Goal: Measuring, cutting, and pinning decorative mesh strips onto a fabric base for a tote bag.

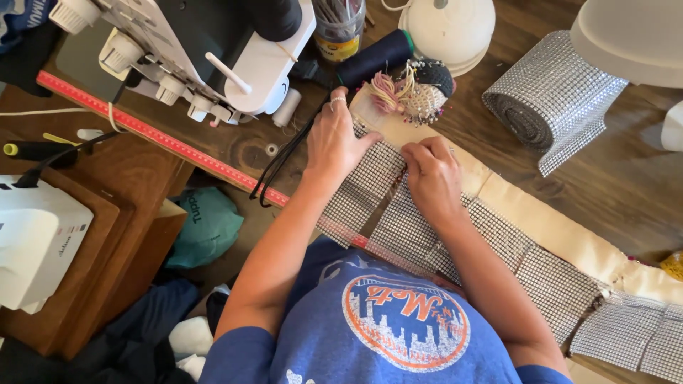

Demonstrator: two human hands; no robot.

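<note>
- At the far left we see a white machine (32,242) sitting on a lower wooden stand (128,213), and a teal bag (206,227) lies on the floor beside it.
- Above that, a white serger (206,57) stands at the edge of the wooden table (612,185), along which runs a red measuring strip (149,131).
- Our left hand (338,139) lies flat, fingers spread and pressed down on the silver rhinestone mesh (398,213), a ring on one finger.
- Our right hand (430,178) is just beside it, fingers curled and bunched together at the seam of the mesh; we cannot tell whether they pinch anything.
- The mesh lies over a cream fabric band (562,235) that runs toward the right edge.
- Behind the hands sit a dark thread spool (373,57) and a pincushion (420,96).
- Further right, a roll of the same mesh (548,99) rests well apart from the hands.
</note>
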